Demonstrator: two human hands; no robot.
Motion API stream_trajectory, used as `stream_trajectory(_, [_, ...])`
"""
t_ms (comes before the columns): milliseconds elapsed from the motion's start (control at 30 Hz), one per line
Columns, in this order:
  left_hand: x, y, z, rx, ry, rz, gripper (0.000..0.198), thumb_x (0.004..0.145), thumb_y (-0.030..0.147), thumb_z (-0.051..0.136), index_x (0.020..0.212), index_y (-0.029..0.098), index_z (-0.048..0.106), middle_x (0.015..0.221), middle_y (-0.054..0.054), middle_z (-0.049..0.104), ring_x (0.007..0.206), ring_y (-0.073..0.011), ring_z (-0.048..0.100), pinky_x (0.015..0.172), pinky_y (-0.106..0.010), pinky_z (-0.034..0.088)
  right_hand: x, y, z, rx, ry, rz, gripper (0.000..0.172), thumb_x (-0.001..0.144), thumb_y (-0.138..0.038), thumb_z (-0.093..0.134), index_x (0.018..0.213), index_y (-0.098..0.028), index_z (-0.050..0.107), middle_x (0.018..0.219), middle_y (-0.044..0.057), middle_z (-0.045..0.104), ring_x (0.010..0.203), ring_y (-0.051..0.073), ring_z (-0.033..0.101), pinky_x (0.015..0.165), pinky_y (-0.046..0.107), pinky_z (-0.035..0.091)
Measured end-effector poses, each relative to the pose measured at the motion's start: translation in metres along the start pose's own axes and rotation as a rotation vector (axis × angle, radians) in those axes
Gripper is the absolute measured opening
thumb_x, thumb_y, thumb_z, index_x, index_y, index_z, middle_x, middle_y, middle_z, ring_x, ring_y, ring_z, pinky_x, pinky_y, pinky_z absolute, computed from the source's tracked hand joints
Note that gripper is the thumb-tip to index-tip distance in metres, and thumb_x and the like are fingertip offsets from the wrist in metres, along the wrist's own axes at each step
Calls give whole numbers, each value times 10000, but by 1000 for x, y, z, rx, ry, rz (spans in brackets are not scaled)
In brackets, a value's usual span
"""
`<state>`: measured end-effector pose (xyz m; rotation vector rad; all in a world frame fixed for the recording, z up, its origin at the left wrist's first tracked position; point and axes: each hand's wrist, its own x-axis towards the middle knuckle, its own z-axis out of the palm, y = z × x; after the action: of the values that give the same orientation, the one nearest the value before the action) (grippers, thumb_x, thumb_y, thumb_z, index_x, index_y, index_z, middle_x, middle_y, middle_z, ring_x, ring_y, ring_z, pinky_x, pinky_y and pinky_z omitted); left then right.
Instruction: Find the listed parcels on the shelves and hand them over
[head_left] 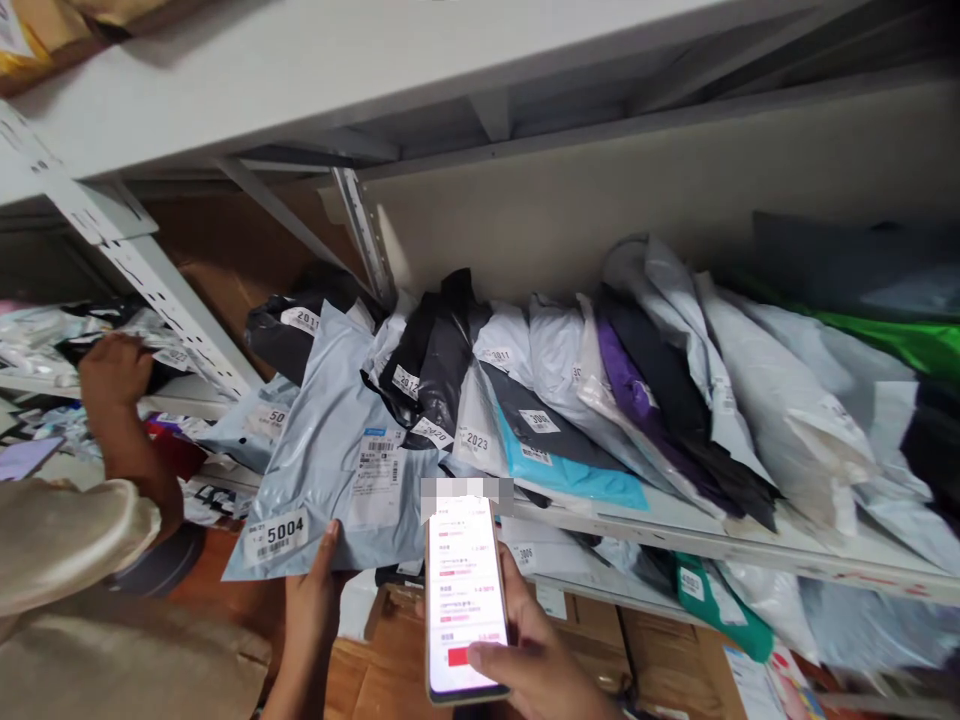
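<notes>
My left hand (319,590) grips the lower edge of a grey-blue plastic parcel (322,450) labelled 5004, thumb on its front and the other fingers hidden behind it. The parcel stands tilted up before the shelf. To its right, my right hand (536,640) holds a phone (465,600) upright with its bright screen facing me; the thumb lies on the screen near a red button. Just beyond the phone, a white parcel (476,425) marked 2023 and a dark grey one (532,410) over a light blue one (600,488) lie on the shelf.
A white metal shelf (750,540) holds a row of bagged parcels, with more on the level below. Cardboard boxes (664,660) stand underneath. An upper shelf (375,70) runs overhead. At left, another person (120,630) reaches one hand (116,370) into parcels beyond a white post (165,290).
</notes>
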<state>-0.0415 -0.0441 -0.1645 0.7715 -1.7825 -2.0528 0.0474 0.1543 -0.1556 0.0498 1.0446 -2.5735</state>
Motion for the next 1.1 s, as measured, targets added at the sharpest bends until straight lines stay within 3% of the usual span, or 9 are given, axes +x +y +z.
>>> stream_trajectory(133, [-4, 4, 2, 14, 36, 17, 571, 775, 286, 602, 1324, 191, 475, 1307, -87, 548, 1132, -263, 559, 990, -428, 441, -1, -2, 2, -24, -15, -25, 844, 597, -161, 763, 1292, -273, 298, 1122, 90, 681, 1064, 315, 619, 917, 483, 435])
stream_trajectory(300, [-11, 12, 8, 49, 70, -23, 542, 805, 258, 582, 1327, 160, 477, 1211, -83, 617, 1003, -217, 624, 1081, -432, 309, 0, -1, -2, -50, -30, -32, 833, 608, -140, 738, 1298, -290, 296, 1086, 72, 685, 1043, 298, 630, 902, 468, 446])
stream_trajectory(500, [-12, 14, 10, 12, 93, -52, 536, 789, 272, 602, 1304, 165, 500, 1180, -87, 634, 960, -233, 643, 991, -440, 441, 2, -3, 0, -51, -29, -49, 847, 614, -171, 754, 1285, -278, 249, 1152, 91, 658, 1090, 304, 604, 914, 472, 438])
stream_trajectory(633, [-14, 18, 11, 18, 94, -89, 538, 802, 259, 570, 1314, 116, 483, 1270, -120, 577, 1052, -259, 613, 883, -366, 534, 2, -1, -6, -77, -40, -35, 905, 617, -249, 776, 1312, -262, 197, 1132, 113, 667, 1089, 312, 603, 931, 468, 422])
stream_trajectory(833, [0, 1, 1, 86, 54, -9, 613, 791, 338, 563, 1352, 127, 431, 1408, -113, 444, 1221, -302, 491, 827, -364, 558, 5, 11, -22, -66, -41, -11, 1182, 590, -349, 811, 1383, -193, -51, 1201, 194, 626, 1079, 336, 606, 938, 494, 412])
stream_trajectory(1000, [17, -22, -10, 131, 19, 114, 591, 791, 403, 575, 1309, 136, 480, 1387, -122, 471, 1300, -278, 404, 1057, -404, 372, 10, 11, -19, -14, -87, -25, 978, 592, -323, 811, 1346, -253, 191, 1263, 154, 593, 1147, 340, 563, 967, 498, 396])
stream_trajectory(1100, [20, -28, -11, 126, 9, 182, 591, 767, 417, 607, 1284, 147, 509, 1358, -111, 505, 1307, -275, 393, 1100, -398, 304, 12, 9, -19, 14, -135, -54, 911, 594, -305, 806, 1317, -253, 255, 1303, 139, 562, 1168, 333, 546, 998, 484, 373])
